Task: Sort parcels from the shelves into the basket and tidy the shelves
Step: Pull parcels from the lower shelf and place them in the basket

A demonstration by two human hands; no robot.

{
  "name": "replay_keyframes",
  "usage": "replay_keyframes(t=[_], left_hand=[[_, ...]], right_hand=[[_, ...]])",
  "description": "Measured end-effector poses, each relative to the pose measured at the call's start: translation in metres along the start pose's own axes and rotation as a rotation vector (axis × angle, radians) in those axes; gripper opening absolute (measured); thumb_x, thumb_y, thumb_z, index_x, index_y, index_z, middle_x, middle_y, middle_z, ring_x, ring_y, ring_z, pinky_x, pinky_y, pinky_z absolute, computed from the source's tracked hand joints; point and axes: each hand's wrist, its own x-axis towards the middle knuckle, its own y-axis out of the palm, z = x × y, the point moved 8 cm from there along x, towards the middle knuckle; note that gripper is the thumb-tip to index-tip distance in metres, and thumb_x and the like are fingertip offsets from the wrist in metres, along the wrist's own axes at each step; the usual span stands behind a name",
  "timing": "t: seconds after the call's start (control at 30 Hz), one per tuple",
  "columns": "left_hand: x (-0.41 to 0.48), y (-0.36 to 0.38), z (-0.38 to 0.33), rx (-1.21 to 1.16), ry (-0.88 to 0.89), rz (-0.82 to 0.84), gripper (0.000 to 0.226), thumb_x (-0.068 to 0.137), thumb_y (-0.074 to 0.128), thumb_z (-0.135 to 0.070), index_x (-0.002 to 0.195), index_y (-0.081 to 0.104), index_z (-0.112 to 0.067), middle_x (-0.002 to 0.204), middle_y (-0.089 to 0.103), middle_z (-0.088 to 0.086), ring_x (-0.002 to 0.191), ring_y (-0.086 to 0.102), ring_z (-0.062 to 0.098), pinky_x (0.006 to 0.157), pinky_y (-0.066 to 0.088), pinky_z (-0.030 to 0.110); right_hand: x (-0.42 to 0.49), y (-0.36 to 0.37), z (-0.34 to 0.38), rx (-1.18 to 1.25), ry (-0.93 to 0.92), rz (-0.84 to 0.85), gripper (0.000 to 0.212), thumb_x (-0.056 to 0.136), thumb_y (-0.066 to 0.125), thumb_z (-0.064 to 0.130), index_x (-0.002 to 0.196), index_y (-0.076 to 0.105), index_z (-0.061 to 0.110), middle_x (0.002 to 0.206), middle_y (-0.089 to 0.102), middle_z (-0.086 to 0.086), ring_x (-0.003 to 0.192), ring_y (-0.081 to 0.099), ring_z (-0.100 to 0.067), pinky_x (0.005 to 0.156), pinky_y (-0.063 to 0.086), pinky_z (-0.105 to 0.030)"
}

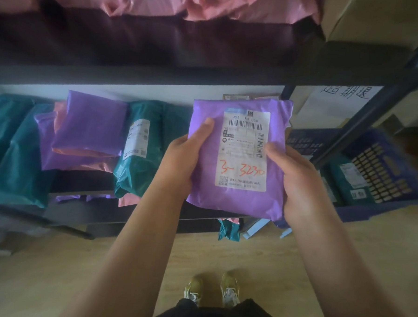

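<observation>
A purple parcel (206, 194) with a white shipping label and red handwriting is held up in front of the shelf. My left hand (182, 158) grips its left edge, thumb on the front. My right hand (293, 173) grips its right edge, thumb on the label. On the shelf (85, 183) to the left lie purple parcels (91, 125), a pink one between them, and teal parcels (140, 152). The blue basket (384, 167) stands on the floor at the right, holding a teal parcel (347, 180).
An upper shelf (159, 75) carries pink parcels (163, 3) and a cardboard box (380, 19). A dark shelf post (365, 120) slants in front of the basket. A small teal parcel (228, 231) lies on the wooden floor under the shelf. My shoes (210, 289) show below.
</observation>
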Motion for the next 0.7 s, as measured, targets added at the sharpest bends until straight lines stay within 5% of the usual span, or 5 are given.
replay_keyframes(t=[0.3, 0.47, 0.6, 0.7], left_hand=[[-0.005, 0.016, -0.002, 0.029, 0.006, -0.027, 0.04, 0.084, 0.071, -0.048, 0.097, 0.074, -0.01, 0.093, 0.077, 0.007, 0.089, 0.074, 0.027, 0.092, 0.056, 0.046], [0.013, 0.002, 0.012, 0.082, -0.033, -0.174, 0.049, 0.081, 0.066, -0.059, 0.096, 0.074, -0.012, 0.088, 0.077, 0.004, 0.088, 0.074, 0.027, 0.09, 0.056, 0.047], [0.025, -0.004, 0.03, 0.103, -0.094, -0.271, 0.059, 0.08, 0.051, -0.073, 0.095, 0.071, -0.019, 0.094, 0.076, 0.002, 0.094, 0.07, 0.028, 0.092, 0.053, 0.048], [0.033, 0.01, 0.043, 0.082, -0.121, -0.187, 0.064, 0.076, 0.054, -0.074, 0.105, 0.071, -0.02, 0.101, 0.076, 0.003, 0.099, 0.07, 0.028, 0.095, 0.052, 0.049]], right_hand=[[0.006, -0.012, 0.006, 0.053, 0.009, 0.079, 0.028, 0.098, 0.059, 0.023, 0.122, 0.067, 0.01, 0.112, 0.075, -0.01, 0.101, 0.073, -0.027, 0.082, 0.061, -0.043], [0.015, -0.024, -0.012, -0.093, 0.072, 0.167, 0.033, 0.096, 0.061, 0.029, 0.124, 0.062, 0.011, 0.112, 0.075, -0.006, 0.104, 0.072, -0.024, 0.091, 0.056, -0.042], [0.02, -0.04, -0.031, -0.224, 0.105, 0.155, 0.028, 0.094, 0.065, 0.015, 0.122, 0.062, 0.012, 0.109, 0.074, -0.009, 0.092, 0.074, -0.026, 0.068, 0.06, -0.032], [0.026, -0.057, -0.03, -0.232, 0.077, 0.045, 0.022, 0.094, 0.063, 0.004, 0.115, 0.065, 0.01, 0.104, 0.074, -0.01, 0.085, 0.075, -0.027, 0.062, 0.058, -0.029]])
